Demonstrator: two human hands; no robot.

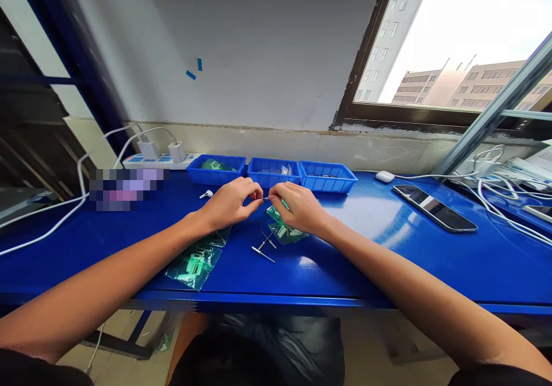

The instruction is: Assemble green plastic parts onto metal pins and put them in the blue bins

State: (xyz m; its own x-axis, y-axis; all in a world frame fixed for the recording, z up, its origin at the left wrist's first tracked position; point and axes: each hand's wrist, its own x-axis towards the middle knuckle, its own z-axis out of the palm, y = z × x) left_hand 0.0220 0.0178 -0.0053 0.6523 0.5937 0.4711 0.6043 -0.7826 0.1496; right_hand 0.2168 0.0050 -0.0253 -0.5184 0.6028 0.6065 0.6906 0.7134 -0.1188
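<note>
My left hand [235, 202] and my right hand [297, 205] meet above the middle of the blue table. Both are closed in a pinch, thumb against fingers, on a small thin metal pin [265, 198] that spans the gap between them; its ends are hidden by the fingertips. Below lie several loose metal pins [263, 249], some crossing. Under my right hand is a green-tinted plastic bag [288, 233] with small parts in it. Another clear green bag [194, 266], holding pale parts and metal pins, lies partly under my left forearm.
Three blue bins, a left bin [215, 176], a middle bin [271, 179] and a right bin [330, 186], line the back. An earbud [206, 194] lies by the left bin. A phone [433, 207], a white case [384, 176] and cables are at right; a power strip [161, 161] is at left.
</note>
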